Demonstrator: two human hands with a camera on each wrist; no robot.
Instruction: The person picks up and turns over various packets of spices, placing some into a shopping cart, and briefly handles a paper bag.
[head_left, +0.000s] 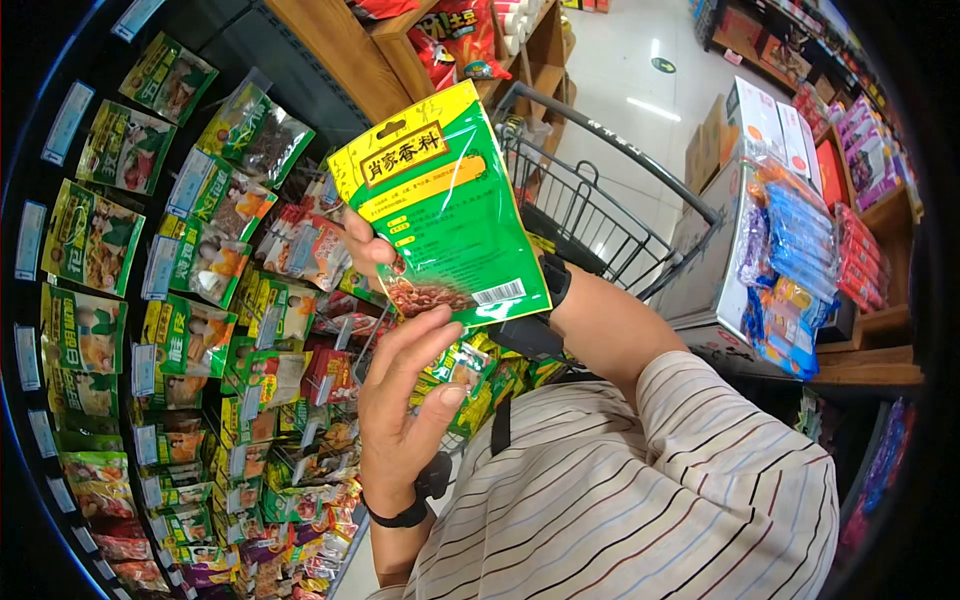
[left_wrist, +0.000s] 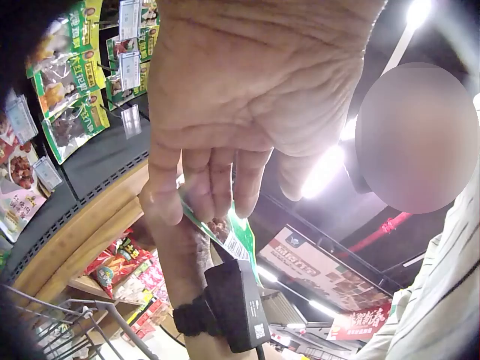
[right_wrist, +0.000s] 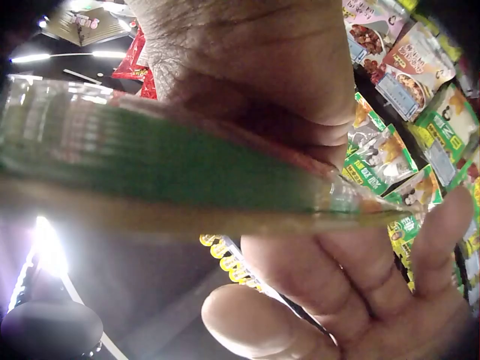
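A green and yellow seasoning packet [head_left: 450,220], text side towards the head camera, is held up by my right hand [head_left: 366,242], whose fingers show at its left edge; the rest lies behind it. Fingertips of my left hand [head_left: 405,385] are at the packet's lower edge, fingers extended and thumb apart; contact is hard to tell. The left wrist view shows my left palm [left_wrist: 247,90] close up, part of the packet [left_wrist: 241,238] beyond. In the right wrist view the packet [right_wrist: 165,157] crosses edge-on, between my right hand [right_wrist: 255,60] and left fingers [right_wrist: 360,292].
Racks of hanging seasoning packets [head_left: 92,235] with price tags fill the left side. A shopping cart [head_left: 600,180] stands behind the right forearm. Further right are stacked boxes [head_left: 700,250] topped with blue packages [head_left: 800,240]. Red snack bags [head_left: 465,40] sit on a wooden shelf.
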